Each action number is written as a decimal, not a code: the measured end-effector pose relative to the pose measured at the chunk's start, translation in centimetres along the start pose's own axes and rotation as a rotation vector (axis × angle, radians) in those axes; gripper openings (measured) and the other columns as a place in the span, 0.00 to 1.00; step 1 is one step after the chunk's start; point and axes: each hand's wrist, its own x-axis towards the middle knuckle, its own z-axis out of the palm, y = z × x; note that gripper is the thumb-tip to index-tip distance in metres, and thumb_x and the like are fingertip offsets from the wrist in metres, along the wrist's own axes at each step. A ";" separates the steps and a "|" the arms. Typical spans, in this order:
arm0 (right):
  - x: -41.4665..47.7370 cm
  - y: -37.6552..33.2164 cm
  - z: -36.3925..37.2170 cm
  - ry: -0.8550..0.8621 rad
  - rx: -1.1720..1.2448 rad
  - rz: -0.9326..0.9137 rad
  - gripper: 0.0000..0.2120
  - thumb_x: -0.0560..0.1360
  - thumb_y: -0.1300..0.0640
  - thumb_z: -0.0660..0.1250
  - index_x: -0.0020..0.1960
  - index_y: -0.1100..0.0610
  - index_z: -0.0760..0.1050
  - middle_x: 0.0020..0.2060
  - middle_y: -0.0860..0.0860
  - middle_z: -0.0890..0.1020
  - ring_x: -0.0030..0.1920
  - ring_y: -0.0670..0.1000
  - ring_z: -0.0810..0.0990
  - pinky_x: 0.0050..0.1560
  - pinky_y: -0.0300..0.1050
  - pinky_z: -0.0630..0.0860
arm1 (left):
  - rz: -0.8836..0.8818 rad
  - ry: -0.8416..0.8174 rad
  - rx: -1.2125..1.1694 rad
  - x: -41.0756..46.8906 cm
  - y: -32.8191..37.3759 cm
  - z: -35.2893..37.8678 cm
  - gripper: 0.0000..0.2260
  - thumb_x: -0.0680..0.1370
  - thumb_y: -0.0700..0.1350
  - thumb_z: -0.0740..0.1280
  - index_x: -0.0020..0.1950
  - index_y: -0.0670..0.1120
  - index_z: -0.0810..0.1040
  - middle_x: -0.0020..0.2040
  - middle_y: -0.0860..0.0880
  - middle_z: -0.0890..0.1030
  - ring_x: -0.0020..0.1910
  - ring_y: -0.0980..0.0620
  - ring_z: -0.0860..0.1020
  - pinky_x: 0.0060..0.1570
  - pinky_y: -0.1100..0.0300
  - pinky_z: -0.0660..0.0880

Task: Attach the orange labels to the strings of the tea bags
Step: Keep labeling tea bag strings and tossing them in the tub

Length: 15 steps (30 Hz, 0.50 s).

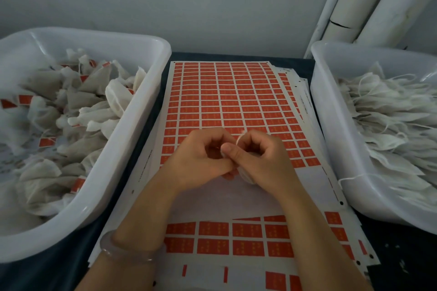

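As hands point(201, 160) point(262, 160) pinch string point(238, 140), orange labels point(224, 101) unreadable

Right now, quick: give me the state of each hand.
Left hand: closed, pinching an orange label.
Right hand: closed, holding a tea bag and its string.

Two bare hands side by side, left hand point(201, 160) and right hand point(260, 160), bare arms behind them, a round bangle point(125, 253) on the wrist just behind the left hand, see-through, pale grey-pink, smooth, shiny, short plain nails
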 end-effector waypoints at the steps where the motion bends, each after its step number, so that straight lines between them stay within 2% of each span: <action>1: 0.0 0.1 0.0 0.002 -0.017 -0.002 0.14 0.63 0.40 0.70 0.34 0.51 0.75 0.29 0.44 0.78 0.32 0.41 0.77 0.34 0.31 0.74 | 0.009 0.006 0.032 0.0 0.0 0.0 0.10 0.71 0.29 0.68 0.43 0.44 0.79 0.36 0.47 0.82 0.36 0.49 0.83 0.37 0.61 0.78; 4: -0.1 0.1 -0.2 0.040 -0.049 -0.040 0.12 0.67 0.45 0.70 0.35 0.53 0.76 0.30 0.45 0.80 0.32 0.43 0.78 0.34 0.32 0.74 | 0.021 0.052 0.077 0.1 0.0 0.4 0.08 0.71 0.31 0.68 0.43 0.43 0.80 0.35 0.47 0.82 0.34 0.51 0.82 0.36 0.63 0.77; 7: -0.2 0.0 -0.1 0.097 -0.047 -0.075 0.16 0.67 0.42 0.69 0.37 0.56 0.80 0.32 0.46 0.82 0.33 0.43 0.80 0.34 0.33 0.76 | -0.003 0.109 0.051 0.0 -0.1 0.3 0.07 0.72 0.32 0.69 0.44 0.43 0.79 0.34 0.48 0.82 0.33 0.52 0.82 0.34 0.64 0.77; 9: -0.1 -0.3 0.0 0.163 -0.057 -0.088 0.17 0.66 0.39 0.66 0.37 0.52 0.80 0.32 0.44 0.82 0.33 0.42 0.80 0.33 0.30 0.74 | -0.016 0.141 0.012 0.0 -0.1 0.2 0.04 0.73 0.35 0.69 0.44 0.43 0.80 0.34 0.49 0.83 0.33 0.52 0.83 0.34 0.65 0.77; 11: -0.1 -0.5 0.1 0.217 -0.072 -0.119 0.12 0.67 0.41 0.65 0.36 0.49 0.79 0.32 0.44 0.81 0.33 0.42 0.79 0.32 0.29 0.72 | -0.005 0.159 -0.009 0.1 -0.1 0.1 0.01 0.74 0.38 0.69 0.44 0.43 0.80 0.33 0.49 0.82 0.32 0.52 0.82 0.33 0.64 0.78; 13: -0.1 -0.7 0.1 0.229 -0.061 -0.146 0.12 0.69 0.42 0.64 0.36 0.49 0.79 0.31 0.45 0.81 0.34 0.42 0.79 0.33 0.30 0.73 | 0.031 0.177 0.023 0.1 -0.1 0.3 0.03 0.75 0.38 0.69 0.41 0.44 0.80 0.32 0.51 0.81 0.30 0.55 0.81 0.32 0.66 0.77; 15: -0.2 -0.6 0.1 0.247 -0.052 -0.154 0.16 0.69 0.42 0.64 0.38 0.55 0.80 0.31 0.46 0.82 0.35 0.44 0.80 0.33 0.34 0.75 | 0.090 0.203 0.108 0.2 -0.1 0.6 0.08 0.75 0.36 0.67 0.37 0.46 0.78 0.29 0.55 0.78 0.28 0.60 0.77 0.30 0.71 0.72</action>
